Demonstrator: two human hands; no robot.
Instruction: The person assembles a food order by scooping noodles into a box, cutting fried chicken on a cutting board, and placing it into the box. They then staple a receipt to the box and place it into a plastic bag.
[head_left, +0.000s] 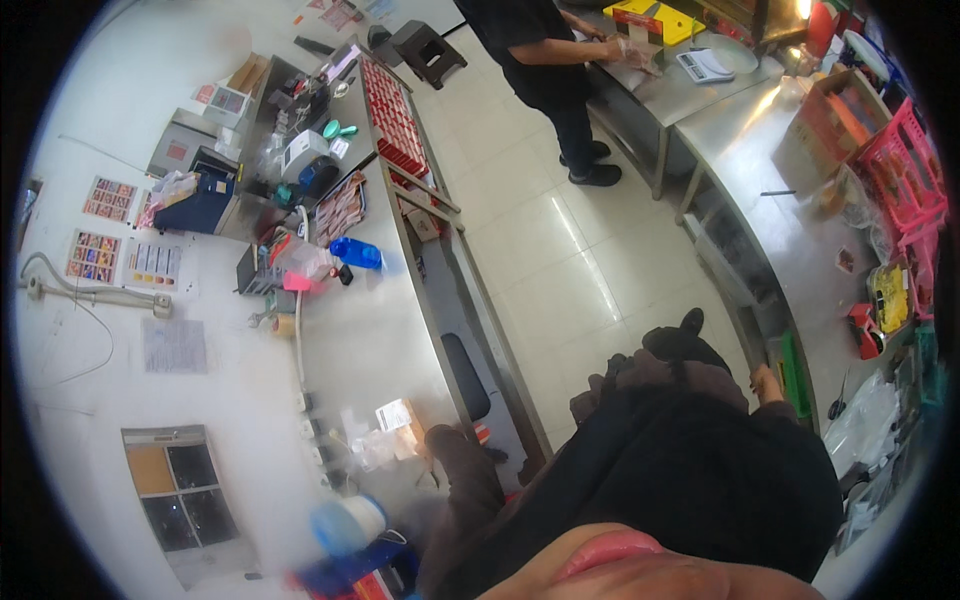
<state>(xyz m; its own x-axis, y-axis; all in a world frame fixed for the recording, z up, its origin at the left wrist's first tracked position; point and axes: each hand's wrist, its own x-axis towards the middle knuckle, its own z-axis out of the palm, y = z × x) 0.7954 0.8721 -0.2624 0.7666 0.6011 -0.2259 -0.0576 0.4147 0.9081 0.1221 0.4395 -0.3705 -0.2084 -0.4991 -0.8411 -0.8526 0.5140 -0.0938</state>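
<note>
My right hand (765, 385) hangs low beside the right-hand steel counter, next to a green plastic bin (792, 375) on the shelf beneath. Its fingers look loosely bent, and their grip is not clear. On the other side my left sleeve reaches the edge of the left steel table (367, 330). My left hand is hard to make out there, against a bright, blurred brown package (409, 431) with a white printed label (393, 415). Clear plastic wrapping (371, 448) lies against that package.
A co-worker (555, 67) stands ahead at a counter, hands on a bag near a kitchen scale (705, 66). The left table bears a blue bottle (355, 253) and red-and-white boxes (390, 112). A cardboard box (829, 131), pink baskets (900, 172) and scissors (838, 405) occupy the right counter.
</note>
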